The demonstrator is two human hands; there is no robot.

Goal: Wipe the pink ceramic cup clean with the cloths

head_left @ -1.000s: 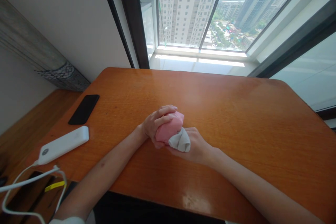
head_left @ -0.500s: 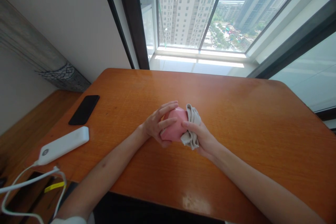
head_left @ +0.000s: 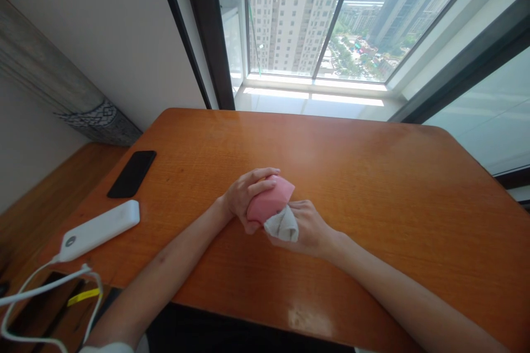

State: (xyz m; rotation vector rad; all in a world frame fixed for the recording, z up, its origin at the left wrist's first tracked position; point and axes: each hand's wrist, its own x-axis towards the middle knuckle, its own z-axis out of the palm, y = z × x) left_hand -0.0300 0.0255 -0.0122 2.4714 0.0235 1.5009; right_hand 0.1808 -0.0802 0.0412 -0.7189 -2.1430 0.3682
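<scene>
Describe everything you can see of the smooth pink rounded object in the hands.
The smooth pink rounded object looks matte, perhaps plastic or silicone; what it is cannot be told, as hands hide part of it. It narrows to a blunt tip at upper right. The left hand wraps over it, and a crumpled off-white cloth, held by the right hand, presses on its lower end, above the orange wooden table.

This looks like a room in a high-rise flat. At 12 o'clock, a big window [head_left: 314, 27] looks down on apartment towers [head_left: 296, 22] from high up. A plain wooden desk [head_left: 372, 176] stands against it, and at 9 o'clock lie a phone [head_left: 131, 174], a power bank [head_left: 98, 230] and its cable [head_left: 41, 292], like a home workspace.
</scene>
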